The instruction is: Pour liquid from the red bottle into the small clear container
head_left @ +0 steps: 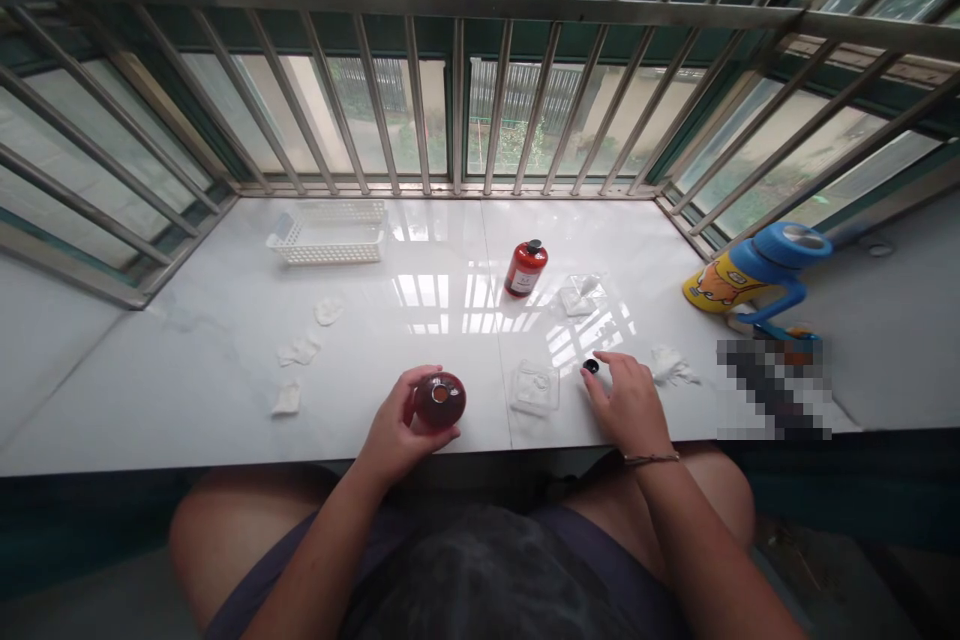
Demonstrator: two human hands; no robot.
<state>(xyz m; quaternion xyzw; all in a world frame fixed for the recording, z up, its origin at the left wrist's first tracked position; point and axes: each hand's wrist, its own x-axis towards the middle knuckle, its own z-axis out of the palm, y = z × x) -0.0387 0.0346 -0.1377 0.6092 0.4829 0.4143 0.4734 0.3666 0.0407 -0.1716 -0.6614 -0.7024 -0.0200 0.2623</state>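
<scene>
My left hand (409, 425) is wrapped round a dark red, see-through bottle (441, 402) near the front edge of the table. The bottle's neck is uncapped, and its round opening faces up. At the right, my right hand (626, 395) has a small black bottle cap (591, 366) between thumb and index finger, close to the tabletop. Between the hands lies a clear square plastic box (535, 389) with something whitish in it. Farther back stands a second red bottle (526, 269) with a black top and a pale label.
A white perforated basket (326, 235) sits at the back left. Crumpled tissues (298, 351) lie on the left, another tissue (673, 366) on the right. Behind the first clear box is another clear plastic piece (581, 295). A blue-and-yellow flask (750, 270) stands by the right wall.
</scene>
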